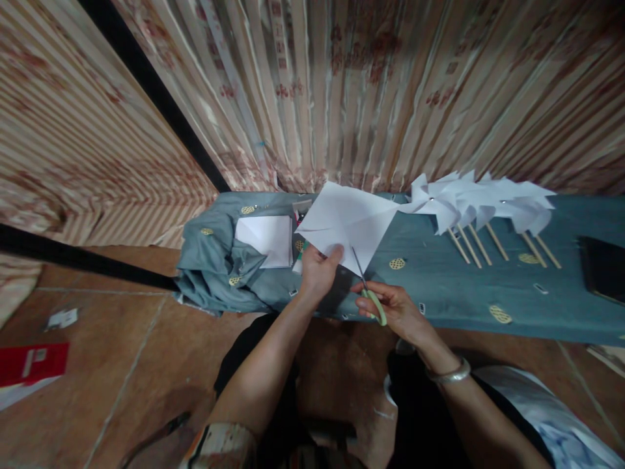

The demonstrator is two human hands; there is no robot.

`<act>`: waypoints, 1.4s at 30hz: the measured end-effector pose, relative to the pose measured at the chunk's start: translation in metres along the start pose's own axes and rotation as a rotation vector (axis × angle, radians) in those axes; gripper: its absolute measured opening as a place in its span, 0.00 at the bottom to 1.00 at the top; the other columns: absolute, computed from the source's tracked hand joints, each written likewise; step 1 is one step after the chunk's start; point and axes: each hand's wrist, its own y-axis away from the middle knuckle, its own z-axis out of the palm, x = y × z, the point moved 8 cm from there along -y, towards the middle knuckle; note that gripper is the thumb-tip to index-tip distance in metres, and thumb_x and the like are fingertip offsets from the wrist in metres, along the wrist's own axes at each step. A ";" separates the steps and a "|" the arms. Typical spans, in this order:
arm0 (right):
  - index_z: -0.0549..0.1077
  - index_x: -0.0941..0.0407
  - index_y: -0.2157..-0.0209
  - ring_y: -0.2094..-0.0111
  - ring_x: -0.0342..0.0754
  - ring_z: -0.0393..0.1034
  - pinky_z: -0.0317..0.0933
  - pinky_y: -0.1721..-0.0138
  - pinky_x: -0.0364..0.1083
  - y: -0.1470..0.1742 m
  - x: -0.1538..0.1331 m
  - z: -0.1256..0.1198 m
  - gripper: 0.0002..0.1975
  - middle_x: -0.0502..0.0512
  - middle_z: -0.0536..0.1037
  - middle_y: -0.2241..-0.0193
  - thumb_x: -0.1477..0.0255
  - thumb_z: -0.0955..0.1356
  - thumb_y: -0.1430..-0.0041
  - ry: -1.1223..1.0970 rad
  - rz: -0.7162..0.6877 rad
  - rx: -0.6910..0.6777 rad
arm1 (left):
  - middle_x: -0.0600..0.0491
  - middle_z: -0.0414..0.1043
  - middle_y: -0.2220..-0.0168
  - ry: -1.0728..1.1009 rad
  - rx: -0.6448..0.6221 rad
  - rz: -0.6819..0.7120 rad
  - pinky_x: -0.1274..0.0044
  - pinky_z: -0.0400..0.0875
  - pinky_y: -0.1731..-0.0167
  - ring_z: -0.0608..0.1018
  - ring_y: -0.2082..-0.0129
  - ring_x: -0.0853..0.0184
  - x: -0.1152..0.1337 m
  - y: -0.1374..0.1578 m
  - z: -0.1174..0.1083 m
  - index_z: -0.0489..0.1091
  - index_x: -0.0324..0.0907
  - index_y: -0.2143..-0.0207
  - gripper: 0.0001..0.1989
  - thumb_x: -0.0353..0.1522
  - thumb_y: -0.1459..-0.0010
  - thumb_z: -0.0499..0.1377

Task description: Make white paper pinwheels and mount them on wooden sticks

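My left hand [319,270] is closed on the lower left part of a white paper square [361,212], its thumb lying on top of the sheet. A slit shows near the paper's left corner. My right hand [393,306] grips scissors [374,305] with pale green handles. Their blades reach up to the paper's lower corner, where a cut seems to run inward. Left of the paper, a stack of white sheets [268,241] lies on the cloth. To the right lie several white paper pinwheels [469,202] on wooden sticks.
A grey-green cloth with yellow pineapple prints [454,286] covers the long narrow table. A dark flat device [603,267] lies at the right end. Striped curtains [312,85] hang behind. Small items, partly hidden, sit by the stack. A red packet [34,363] lies on the tiled floor.
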 end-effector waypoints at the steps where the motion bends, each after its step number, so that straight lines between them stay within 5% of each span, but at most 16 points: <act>1: 0.77 0.56 0.63 0.78 0.41 0.64 0.61 0.76 0.42 0.000 0.000 0.000 0.26 0.47 0.70 0.80 0.51 0.75 0.58 0.007 0.003 -0.002 | 0.50 0.79 0.67 -0.002 0.003 0.003 0.75 0.71 0.62 0.78 0.68 0.65 0.000 0.000 0.000 0.73 0.39 0.66 0.11 0.33 0.54 0.63; 31: 0.77 0.57 0.62 0.78 0.41 0.64 0.61 0.75 0.42 -0.001 -0.003 -0.005 0.28 0.46 0.71 0.80 0.53 0.77 0.61 0.014 0.007 0.045 | 0.51 0.77 0.70 0.001 -0.055 -0.081 0.75 0.70 0.65 0.76 0.71 0.67 -0.010 0.011 0.008 0.72 0.39 0.71 0.08 0.31 0.57 0.63; 42: 0.77 0.58 0.68 0.80 0.40 0.63 0.58 0.79 0.40 -0.002 0.001 -0.006 0.26 0.47 0.72 0.81 0.55 0.79 0.66 -0.060 0.042 0.086 | 0.53 0.75 0.71 0.008 -0.057 -0.083 0.76 0.68 0.66 0.74 0.72 0.68 -0.011 0.010 0.008 0.72 0.39 0.71 0.09 0.32 0.58 0.63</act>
